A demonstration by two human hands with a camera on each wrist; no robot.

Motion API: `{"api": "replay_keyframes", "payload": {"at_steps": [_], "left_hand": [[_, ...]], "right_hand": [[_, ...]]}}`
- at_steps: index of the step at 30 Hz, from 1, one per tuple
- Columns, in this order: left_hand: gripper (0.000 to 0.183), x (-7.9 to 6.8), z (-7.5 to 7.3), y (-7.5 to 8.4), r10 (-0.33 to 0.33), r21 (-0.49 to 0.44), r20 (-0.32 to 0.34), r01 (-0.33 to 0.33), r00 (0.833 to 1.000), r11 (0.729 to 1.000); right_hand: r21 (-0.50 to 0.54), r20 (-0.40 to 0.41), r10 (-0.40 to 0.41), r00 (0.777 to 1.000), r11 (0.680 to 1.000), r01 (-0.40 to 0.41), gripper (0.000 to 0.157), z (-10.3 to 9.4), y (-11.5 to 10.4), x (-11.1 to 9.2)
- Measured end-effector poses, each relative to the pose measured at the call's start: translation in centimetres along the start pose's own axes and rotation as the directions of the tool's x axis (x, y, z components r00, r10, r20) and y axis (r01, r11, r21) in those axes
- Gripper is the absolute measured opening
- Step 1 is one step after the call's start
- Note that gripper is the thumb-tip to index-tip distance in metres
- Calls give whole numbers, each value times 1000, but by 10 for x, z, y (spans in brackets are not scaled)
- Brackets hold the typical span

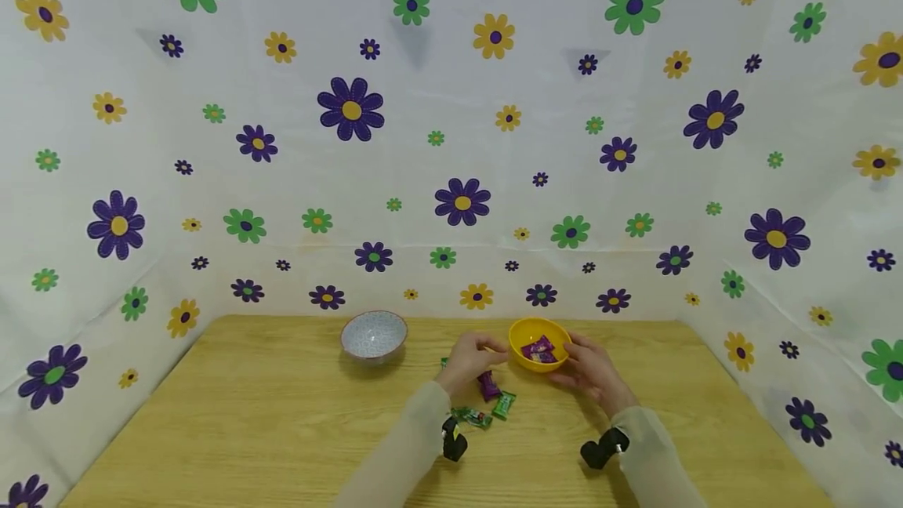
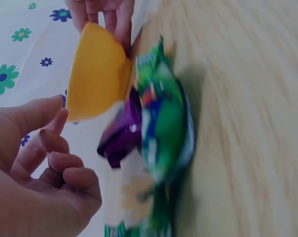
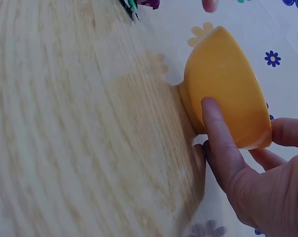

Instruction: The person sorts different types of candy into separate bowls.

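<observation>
A yellow bowl [image 1: 539, 367] stands upright on the table with purple-wrapped candies [image 1: 542, 346] inside. My right hand [image 1: 589, 373] holds it from the right, thumb near the rim and fingers against the outer wall [image 3: 223, 89]. Just left of that bowl is my left hand [image 1: 474, 363], its thumb and index finger close to the rim and the other fingers loosely curled. I see nothing held in it. On the wood below lie a purple candy [image 1: 488, 386] and green-wrapped candies [image 1: 504, 405], partly hidden by the left hand. The left wrist view shows a green candy [image 2: 161, 118] up close, blurred.
A pale patterned bowl [image 1: 374, 335] with a reddish rim stands at the back of the wooden table [image 1: 247, 414], left of the candies. White cloth [image 1: 423, 163] printed with flowers rises behind the table and along both sides.
</observation>
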State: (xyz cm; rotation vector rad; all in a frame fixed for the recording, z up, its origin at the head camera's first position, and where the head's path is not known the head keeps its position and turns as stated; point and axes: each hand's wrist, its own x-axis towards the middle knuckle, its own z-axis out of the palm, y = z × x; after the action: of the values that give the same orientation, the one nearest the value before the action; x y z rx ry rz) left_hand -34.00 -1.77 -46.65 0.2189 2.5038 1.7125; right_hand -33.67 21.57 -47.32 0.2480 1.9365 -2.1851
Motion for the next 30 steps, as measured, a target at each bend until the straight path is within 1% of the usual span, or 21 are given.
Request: {"api": "replay_keyframes", "payload": {"at_steps": [2, 5, 8, 12, 15, 18, 23, 27, 30], "left_hand": [[10, -3, -6, -4, 13, 9, 21, -13, 1000, 1000], [12, -7, -14, -9, 15, 11, 50, -16, 999, 1000], [14, -12, -21, -13, 2, 24, 75, -4, 997, 1000], [20, -18, -26, -15, -16, 82, 125, 6, 992, 997], [24, -21, -28, -17, -20, 115, 163, 1, 986, 993], [26, -21, -29, -20, -21, 121, 183, -1, 983, 993], [28, -21, -29, -20, -23, 111, 206, 0, 978, 994], [28, -21, -29, -19, -38, 111, 220, 13, 975, 994], [30, -21, -28, -18, -44, 126, 222, 17, 974, 992]], "right_hand": [[2, 6, 1, 1000, 1000, -1, 53, 0, 0, -1], [-1, 9, 4, 1000, 1000, -4, 53, -1, 0, -2], [-4, 11, 5, 1000, 1000, -5, 53, 0, 0, -4], [-6, 17, 6, 1000, 1000, -6, 54, 2, -1, -5], [1, 19, 3, 1000, 1000, -3, 53, 2, -1, -4], [12, 20, 2, 1000, 1000, -2, 53, 1, -2, -5], [13, 31, 6, 999, 1000, -7, 54, 1, -3, -7], [11, 36, 8, 999, 1000, -9, 54, 2, -5, -7], [7, 27, 11, 1000, 1000, -11, 53, 2, -5, -7]]}}
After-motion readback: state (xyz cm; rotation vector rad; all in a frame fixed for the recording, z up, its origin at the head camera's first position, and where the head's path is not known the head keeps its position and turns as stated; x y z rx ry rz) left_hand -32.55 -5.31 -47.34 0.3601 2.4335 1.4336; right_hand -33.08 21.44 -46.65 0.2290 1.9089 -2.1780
